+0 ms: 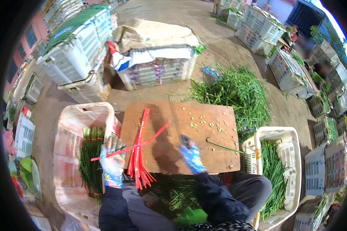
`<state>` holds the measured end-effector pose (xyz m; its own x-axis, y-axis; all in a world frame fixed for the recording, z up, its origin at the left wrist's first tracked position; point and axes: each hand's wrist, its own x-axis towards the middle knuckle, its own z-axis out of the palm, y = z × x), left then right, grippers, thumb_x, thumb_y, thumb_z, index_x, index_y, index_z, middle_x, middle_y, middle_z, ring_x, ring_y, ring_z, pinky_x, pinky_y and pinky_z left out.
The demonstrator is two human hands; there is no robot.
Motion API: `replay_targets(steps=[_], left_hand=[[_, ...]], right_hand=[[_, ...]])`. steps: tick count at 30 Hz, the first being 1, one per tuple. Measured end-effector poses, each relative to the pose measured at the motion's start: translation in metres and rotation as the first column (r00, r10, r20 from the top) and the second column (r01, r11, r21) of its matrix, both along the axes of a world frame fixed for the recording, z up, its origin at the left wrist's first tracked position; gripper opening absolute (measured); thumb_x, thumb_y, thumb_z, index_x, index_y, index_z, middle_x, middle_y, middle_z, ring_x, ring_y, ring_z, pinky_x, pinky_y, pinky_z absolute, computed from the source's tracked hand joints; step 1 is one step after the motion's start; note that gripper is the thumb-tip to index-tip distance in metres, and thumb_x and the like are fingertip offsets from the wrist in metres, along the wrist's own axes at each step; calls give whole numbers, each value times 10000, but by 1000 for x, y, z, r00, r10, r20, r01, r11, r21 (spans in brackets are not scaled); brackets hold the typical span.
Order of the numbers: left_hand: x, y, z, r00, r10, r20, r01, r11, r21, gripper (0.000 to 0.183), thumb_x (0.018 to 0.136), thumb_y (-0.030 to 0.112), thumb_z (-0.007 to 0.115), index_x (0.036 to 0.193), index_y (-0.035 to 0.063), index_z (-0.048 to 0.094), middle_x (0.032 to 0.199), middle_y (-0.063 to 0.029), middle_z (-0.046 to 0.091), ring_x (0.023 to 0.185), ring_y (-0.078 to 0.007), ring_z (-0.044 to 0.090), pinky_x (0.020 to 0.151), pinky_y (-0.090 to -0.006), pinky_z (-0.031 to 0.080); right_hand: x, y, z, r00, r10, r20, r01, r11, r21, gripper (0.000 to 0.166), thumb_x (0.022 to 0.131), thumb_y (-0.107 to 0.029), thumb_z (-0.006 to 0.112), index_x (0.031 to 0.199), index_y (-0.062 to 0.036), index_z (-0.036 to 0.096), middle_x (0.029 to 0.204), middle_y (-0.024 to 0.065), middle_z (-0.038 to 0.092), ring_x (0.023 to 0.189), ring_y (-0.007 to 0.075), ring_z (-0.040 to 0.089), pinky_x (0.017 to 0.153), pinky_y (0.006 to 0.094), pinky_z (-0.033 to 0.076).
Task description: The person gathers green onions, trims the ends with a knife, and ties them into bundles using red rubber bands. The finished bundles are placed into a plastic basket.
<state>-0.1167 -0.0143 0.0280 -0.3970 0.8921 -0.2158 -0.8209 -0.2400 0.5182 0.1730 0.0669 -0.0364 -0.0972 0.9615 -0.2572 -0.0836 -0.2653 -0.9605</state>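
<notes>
My left hand (113, 161), in a patterned glove with greyish fingers, is palm up with a red printed strip (153, 138) lying across it. Beside it a bundle of similar red strips (137, 156), tied near the top, lies on a wooden board (167, 115) and hangs over its near edge. My right hand (190, 153), gloved too, is curled over the board; a long, thin, blurred object (175, 117) extends away from it. One green stalk (225, 146) and scattered pale cut bits (202, 121) lie on the board's right side.
A white plastic crate (60, 144) at left holds green stalks banded in red (92, 161). Another crate (296, 161) at right holds loose green stalks (273, 173). Beyond the board are a heap of greens (234, 89) and a cloth-covered crate (159, 72). People sit among stacked crates at far right.
</notes>
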Motion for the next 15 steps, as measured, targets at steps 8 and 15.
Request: replay_targets(steps=[8, 15], left_hand=[[8, 8, 0, 997, -52, -63, 52, 999, -1, 454, 964, 386, 426, 1277, 70, 515, 1247, -82, 568, 1070, -217, 569, 957, -422, 458], [9, 8, -12, 979, -174, -110, 186, 975, 117, 446, 961, 365, 422, 1277, 60, 503, 1277, -47, 543, 1122, -197, 532, 996, -403, 417]], right_hand=[[-16, 33, -24, 968, -178, -175, 145, 972, -186, 217, 883, -221, 607, 1065, -107, 575, 699, -24, 538, 523, 71, 480, 448, 232, 388], [172, 7, -44, 797, -603, 17, 603, 797, 25, 292, 899, -153, 580, 1169, -54, 529, 736, -32, 517, 584, 60, 487, 487, 226, 405]])
